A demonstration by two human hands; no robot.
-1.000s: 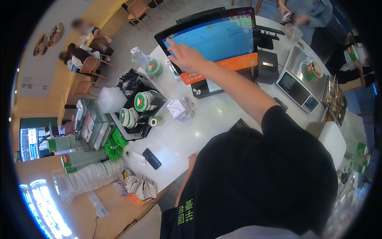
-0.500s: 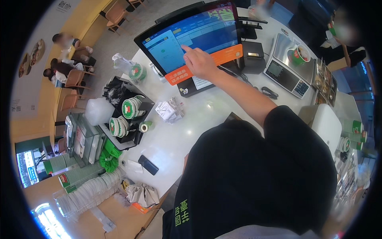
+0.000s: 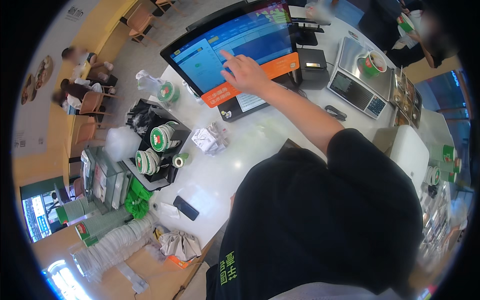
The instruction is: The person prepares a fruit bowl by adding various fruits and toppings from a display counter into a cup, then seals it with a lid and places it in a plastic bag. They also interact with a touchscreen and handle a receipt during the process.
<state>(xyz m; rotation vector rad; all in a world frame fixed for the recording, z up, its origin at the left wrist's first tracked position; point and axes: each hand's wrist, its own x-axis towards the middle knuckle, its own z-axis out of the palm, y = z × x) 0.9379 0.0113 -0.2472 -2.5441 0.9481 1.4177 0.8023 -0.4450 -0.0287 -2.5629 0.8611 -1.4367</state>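
My right hand (image 3: 244, 75) reaches up to the touchscreen monitor (image 3: 232, 42), index finger stretched out and the other fingers loosely bent. It holds nothing. The fingertip lies over the left part of the lit screen; whether it touches the glass I cannot tell. Along the screen's lower edge runs an orange sign strip (image 3: 255, 82), with a keyboard (image 3: 250, 101) partly showing below. Only a sliver of skin, perhaps my left hand (image 3: 232, 199), shows at the left edge of my black shirt; its fingers are hidden.
Crumpled receipts (image 3: 210, 139) and a phone (image 3: 186, 208) lie on the white counter (image 3: 215, 175). A black organizer (image 3: 167, 172) with green-and-white lids stands left. To the right, a scale (image 3: 350, 90) bears a green-and-white bowl (image 3: 374, 64). Several people are at left and far right.
My right hand has shifted slightly left and up over the screen, its fingers spreading a little more. The whole view has moved slightly. At far right, a person's green-and-white cup has moved.
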